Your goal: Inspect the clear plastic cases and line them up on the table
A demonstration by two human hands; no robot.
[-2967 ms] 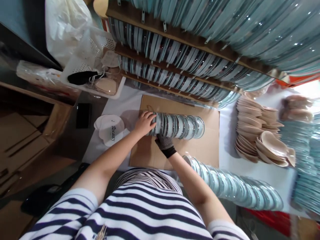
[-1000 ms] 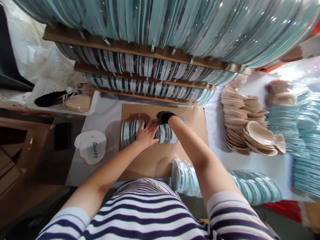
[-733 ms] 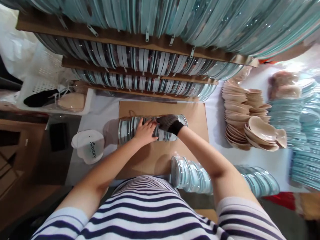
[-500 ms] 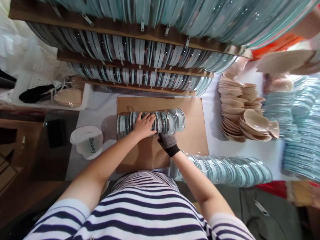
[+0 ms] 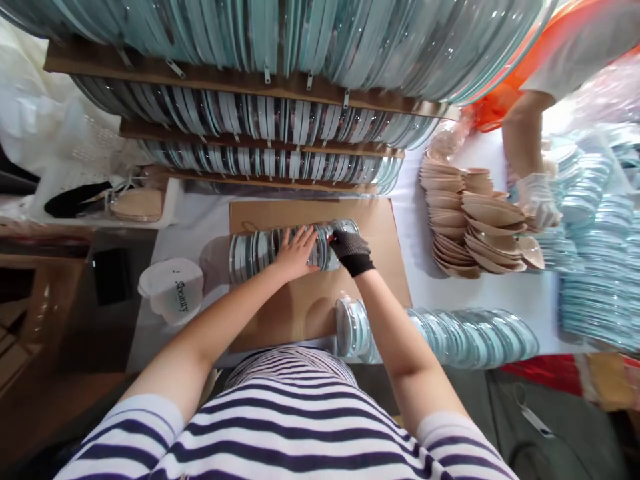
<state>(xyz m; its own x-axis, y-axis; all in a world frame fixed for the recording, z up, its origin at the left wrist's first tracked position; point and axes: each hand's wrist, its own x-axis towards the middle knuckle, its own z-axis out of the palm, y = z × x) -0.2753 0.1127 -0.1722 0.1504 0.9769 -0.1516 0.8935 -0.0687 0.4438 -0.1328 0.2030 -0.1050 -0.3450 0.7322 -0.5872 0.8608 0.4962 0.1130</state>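
Brown cardboard (image 5: 305,310), round clear cases (image 5: 257,253), glossy, standing in line

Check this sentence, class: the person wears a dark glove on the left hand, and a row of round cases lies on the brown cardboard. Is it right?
Not quite: the dark glove is on the right hand. The head view shows the left hand bare. The row of round cases does lie on the brown cardboard.
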